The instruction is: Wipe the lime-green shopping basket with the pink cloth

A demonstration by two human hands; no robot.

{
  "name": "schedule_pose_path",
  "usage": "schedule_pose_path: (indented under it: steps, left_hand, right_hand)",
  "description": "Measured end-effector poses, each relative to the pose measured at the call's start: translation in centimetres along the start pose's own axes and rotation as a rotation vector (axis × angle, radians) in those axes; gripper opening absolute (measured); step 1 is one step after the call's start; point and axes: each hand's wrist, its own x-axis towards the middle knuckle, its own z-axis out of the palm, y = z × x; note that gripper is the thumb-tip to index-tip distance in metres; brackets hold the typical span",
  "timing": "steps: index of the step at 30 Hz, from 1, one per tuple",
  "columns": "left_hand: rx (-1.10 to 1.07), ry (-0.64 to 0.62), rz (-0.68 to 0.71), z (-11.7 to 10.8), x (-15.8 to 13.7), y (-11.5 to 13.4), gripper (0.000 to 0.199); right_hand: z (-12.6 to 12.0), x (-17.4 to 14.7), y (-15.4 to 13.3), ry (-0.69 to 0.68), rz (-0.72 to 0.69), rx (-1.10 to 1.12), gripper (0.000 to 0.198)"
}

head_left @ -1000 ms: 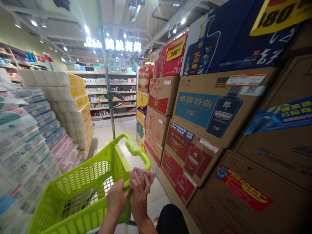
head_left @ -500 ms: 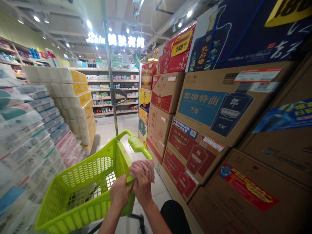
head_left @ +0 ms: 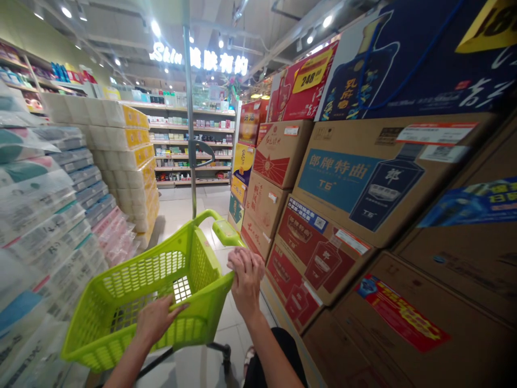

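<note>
From where I stand, the pink cloth (head_left: 235, 254) lies bunched at the end of the green handle (head_left: 226, 233), the right hand (head_left: 247, 274) closed over it. Treat it as light, soft and pliable; press it with spread fingers. The left hand (head_left: 155, 322) lies over the rim of the basket (head_left: 220, 302); how firmly, I cannot tell. Expect stiff plastic; steady it by that rim. Floor (head_left: 242, 337) shows through the basket's holes. Beyond: stacked cartons (head_left: 323, 196), contents hidden, and paper packs (head_left: 103, 134).
</note>
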Motion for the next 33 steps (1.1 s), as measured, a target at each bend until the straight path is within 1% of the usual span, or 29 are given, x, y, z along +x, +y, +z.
schedule_pose_path:
  steps: [1, 2, 4, 7, 9, 10, 12, 14, 16, 18, 20, 22, 24, 25, 26, 27, 29, 31, 33]
  left_hand:
    - [0.006, -0.051, -0.036, 0.4, -0.1, -1.3, 0.058]
    - [0.004, -0.054, -0.048, 0.9, -0.1, -2.2, 0.059]
    - [0.004, -0.059, -0.054, 1.6, -0.2, -3.3, 0.064]
    - [0.008, -0.042, -0.05, 1.8, -0.3, -3.2, 0.07]
    - [0.007, -0.031, -0.062, 1.5, -0.5, -2.7, 0.071]
    - [0.006, -0.026, -0.072, 1.4, -0.6, -2.5, 0.071]
    - [0.005, -0.02, -0.087, 1.3, -0.9, -2.0, 0.07]
    - [0.004, -0.01, -0.095, 1.3, -1.0, -1.3, 0.07]
    - [-0.003, -0.001, -0.098, 1.4, -1.1, -0.5, 0.07]
    - [-0.013, 0.006, -0.108, 1.5, -1.1, 0.4, 0.07]
    - [-0.021, 0.015, -0.116, 1.6, -1.0, 1.1, 0.069]
    - [-0.023, 0.031, -0.113, 1.6, -1.0, 1.5, 0.068]
    - [-0.019, 0.037, -0.106, 1.7, -1.1, 1.8, 0.067]
    - [-0.016, 0.037, -0.102, 1.7, -1.2, 1.9, 0.067]
    - [-0.013, 0.036, -0.099, 1.7, -1.2, 2.0, 0.067]
    - [-0.01, 0.036, -0.096, 1.8, -1.3, 2.2, 0.067]
    - [-0.009, 0.048, -0.088, 1.9, -1.3, 2.7, 0.068]
    - [-0.016, 0.064, -0.088, 2.1, -1.3, 3.3, 0.068]
    - [-0.026, 0.073, -0.092, 2.3, -1.2, 4.0, 0.069]
  right_hand:
    - [0.6, -0.5, -0.1, 0.024, 0.014, -0.005, 0.035]
    - [1.3, -1.2, -0.4, 0.035, 0.014, -0.003, 0.038]
    - [2.5, -2.9, -1.8, 0.013, -0.025, 0.015, 0.042]
    - [2.8, -4.5, -3.9, -0.106, -0.159, 0.074, 0.044]
    - [2.1, -4.1, -4.3, -0.203, -0.26, 0.104, 0.042]
    - [1.6, -3.6, -4.1, -0.237, -0.284, 0.101, 0.042]
    - [0.9, -2.4, -3.3, -0.247, -0.247, 0.056, 0.041]
    - [1.1, -1.5, -2.6, -0.195, -0.147, -0.002, 0.041]
    - [2.1, -1.5, -2.4, -0.121, -0.071, -0.042, 0.038]
    - [3.4, -2.4, -2.9, -0.084, -0.043, -0.063, 0.032]
    - [4.3, -3.6, -3.7, -0.105, -0.067, -0.064, 0.026]
    - [4.4, -4.4, -4.2, -0.186, -0.154, -0.042, 0.023]
    - [3.5, -4.1, -3.8, -0.276, -0.25, -0.013, 0.024]
    - [2.9, -3.6, -3.4, -0.305, -0.272, -0.005, 0.025]
    - [2.3, -2.9, -2.8, -0.314, -0.263, -0.008, 0.028]
    - [1.9, -2.2, -2.1, -0.301, -0.229, -0.019, 0.031]
    - [1.6, -1.0, -1.2, -0.228, -0.122, -0.052, 0.036]
    - [2.1, -0.7, -1.0, -0.16, -0.043, -0.071, 0.036]
    - [3.3, -1.7, -2.0, -0.15, -0.025, -0.066, 0.032]
